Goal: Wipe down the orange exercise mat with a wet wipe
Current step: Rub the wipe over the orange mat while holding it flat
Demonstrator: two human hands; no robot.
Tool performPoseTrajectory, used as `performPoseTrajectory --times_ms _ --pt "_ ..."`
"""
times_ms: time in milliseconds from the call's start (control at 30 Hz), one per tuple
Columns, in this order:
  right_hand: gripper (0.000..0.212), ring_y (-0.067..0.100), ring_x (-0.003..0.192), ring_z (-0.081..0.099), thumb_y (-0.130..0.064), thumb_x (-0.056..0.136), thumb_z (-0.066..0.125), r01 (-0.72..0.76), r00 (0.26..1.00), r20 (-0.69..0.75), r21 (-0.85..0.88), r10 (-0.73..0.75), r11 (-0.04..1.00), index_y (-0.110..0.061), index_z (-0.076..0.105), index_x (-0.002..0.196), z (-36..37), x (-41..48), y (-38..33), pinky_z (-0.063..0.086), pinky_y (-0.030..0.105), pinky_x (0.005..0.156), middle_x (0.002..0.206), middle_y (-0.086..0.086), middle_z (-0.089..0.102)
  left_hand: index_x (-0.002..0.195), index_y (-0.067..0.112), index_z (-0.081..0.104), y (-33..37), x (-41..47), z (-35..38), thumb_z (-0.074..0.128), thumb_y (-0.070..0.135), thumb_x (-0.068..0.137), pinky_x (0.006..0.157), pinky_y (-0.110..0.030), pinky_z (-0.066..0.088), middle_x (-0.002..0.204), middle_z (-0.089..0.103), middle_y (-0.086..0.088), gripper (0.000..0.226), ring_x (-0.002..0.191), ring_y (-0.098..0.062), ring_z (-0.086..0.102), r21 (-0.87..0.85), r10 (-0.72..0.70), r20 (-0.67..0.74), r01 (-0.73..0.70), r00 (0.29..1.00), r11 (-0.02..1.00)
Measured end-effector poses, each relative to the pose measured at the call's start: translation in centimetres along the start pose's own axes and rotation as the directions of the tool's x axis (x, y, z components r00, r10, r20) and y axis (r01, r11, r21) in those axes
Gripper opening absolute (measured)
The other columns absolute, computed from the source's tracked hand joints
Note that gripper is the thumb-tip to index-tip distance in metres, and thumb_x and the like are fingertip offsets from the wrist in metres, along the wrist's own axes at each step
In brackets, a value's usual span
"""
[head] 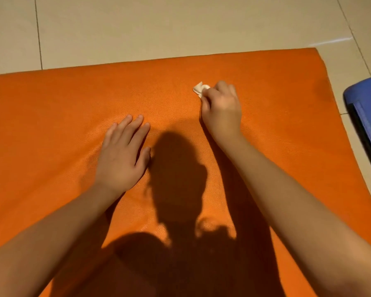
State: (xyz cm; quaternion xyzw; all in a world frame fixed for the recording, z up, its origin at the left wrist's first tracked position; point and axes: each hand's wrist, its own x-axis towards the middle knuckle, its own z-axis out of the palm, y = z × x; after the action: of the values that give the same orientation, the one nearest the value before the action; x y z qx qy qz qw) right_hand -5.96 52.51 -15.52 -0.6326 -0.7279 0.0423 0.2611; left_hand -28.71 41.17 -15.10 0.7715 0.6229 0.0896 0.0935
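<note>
1. The left hand (122,155) is lying flat on the orange mat (51,108), fingers straight and released.
2. Farther out, the right hand (222,110) is clenching a crumpled white wipe (199,88), pressing it against the mat.
3. Beyond, the mat is meeting the tiled floor (137,26).

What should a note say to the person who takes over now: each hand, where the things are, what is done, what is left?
Left hand: open, flat on the mat, fingers straight.
Right hand: holds the bunched wipe, pressed on the mat near its far edge.
The mat lies spread on the tile floor.
Done: cannot tell; no wet marks show.
Left: probably most of the mat; wipe across it.
</note>
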Motion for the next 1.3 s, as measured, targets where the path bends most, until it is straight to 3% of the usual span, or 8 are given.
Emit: performPoseTrajectory --times_ms 100,267,433,633,833,1000,1167,1300 --pt "0.022 0.037 0.091 0.055 -0.02 0.085 0.054 0.109 0.987 0.132 -0.113 -0.094 0.988 -0.006 0.071 0.089 -1.3 2.2 1.7 0.04 0.041 0.07 0.09 0.017 0.06 0.144 0.01 0.045 -0.1 0.1 0.1 0.032 0.037 0.1 0.118 -0.048 0.015 0.151 0.041 -0.011 0.054 0.144 -0.03 0.028 -0.009 0.008 -0.005 -0.008 1.0 1.0" --pt "0.026 0.036 0.099 0.054 -0.014 0.087 0.049 -0.219 0.975 0.003 -0.111 0.221 0.969 -0.004 0.071 0.095 0.9 4.9 0.0 0.033 0.036 0.077 0.102 0.018 0.061 0.143 0.01 0.047 -0.1 0.1 0.0 0.034 0.035 0.099 0.116 -0.049 0.017 0.15 0.043 -0.012 0.053 0.142 -0.032 0.031 -0.021 0.003 -0.017 -0.003 1.0 1.0" --pt "0.02 0.038 0.082 0.056 -0.013 0.082 0.055 0.215 0.958 0.193 0.011 -0.213 0.976 -0.003 0.071 0.084 1.5 4.9 -1.7 0.035 0.037 0.067 0.085 0.019 0.06 0.141 0.009 0.049 -0.1 0.2 0.0 0.036 0.033 0.096 0.115 -0.049 0.019 0.149 0.044 -0.012 0.053 0.141 -0.033 0.033 -0.031 0.016 -0.027 -0.017 1.0 0.999" --pt "0.029 0.031 0.104 0.05 -0.004 0.089 0.045 -0.114 0.99 0.071 -0.114 0.123 0.987 -0.007 0.069 0.105 2.6 8.0 -2.7 0.035 0.035 0.079 0.111 0.014 0.057 0.142 0.009 0.048 0.0 0.2 0.0 0.037 0.033 0.096 0.115 -0.05 0.02 0.149 0.044 -0.011 0.053 0.141 -0.033 0.033 -0.032 0.012 -0.021 -0.013 1.0 0.999" --pt "0.025 0.032 0.107 0.049 -0.014 0.092 0.046 0.346 0.901 0.295 -0.049 -0.318 0.937 -0.008 0.068 0.103 2.7 7.6 -5.1 0.039 0.039 0.08 0.109 0.012 0.06 0.141 0.01 0.048 -0.1 0.2 0.0 0.037 0.032 0.096 0.114 -0.051 0.021 0.149 0.044 -0.012 0.052 0.14 -0.033 0.034 -0.025 0.015 -0.02 -0.015 1.0 1.0" --pt "0.025 0.032 0.108 0.05 -0.013 0.09 0.047 -0.03 0.993 0.107 -0.12 0.043 0.992 -0.008 0.068 0.103 2.4 7.4 -3.5 0.035 0.037 0.082 0.111 0.013 0.059 0.142 0.01 0.047 -0.1 0.1 0.1 0.037 0.032 0.095 0.115 -0.048 0.017 0.15 0.043 -0.011 0.052 0.141 -0.032 0.032 -0.031 0.01 -0.019 -0.011 1.0 0.999" --pt "0.008 0.035 0.08 0.059 -0.011 0.076 0.062 0.376 0.888 0.233 0.125 -0.396 0.918 -0.006 0.068 0.074 1.5 3.4 -4.1 0.041 0.036 0.064 0.081 0.015 0.061 0.142 0.011 0.048 -0.1 0.1 0.0 0.037 0.032 0.097 0.115 -0.048 0.017 0.149 0.044 -0.011 0.051 0.141 -0.033 0.033 -0.02 0.006 -0.014 -0.006 1.0 1.0" --pt "0.023 0.032 0.111 0.047 -0.018 0.089 0.051 0.056 0.984 0.177 -0.129 -0.032 0.99 -0.008 0.069 0.099 0.8 4.5 -2.0 0.03 0.036 0.081 0.112 0.011 0.058 0.142 0.01 0.047 0.0 0.2 0.0 0.035 0.033 0.098 0.115 -0.048 0.016 0.15 0.044 -0.012 0.052 0.141 -0.033 0.032 -0.008 0.007 0.001 -0.007 1.0 1.0"
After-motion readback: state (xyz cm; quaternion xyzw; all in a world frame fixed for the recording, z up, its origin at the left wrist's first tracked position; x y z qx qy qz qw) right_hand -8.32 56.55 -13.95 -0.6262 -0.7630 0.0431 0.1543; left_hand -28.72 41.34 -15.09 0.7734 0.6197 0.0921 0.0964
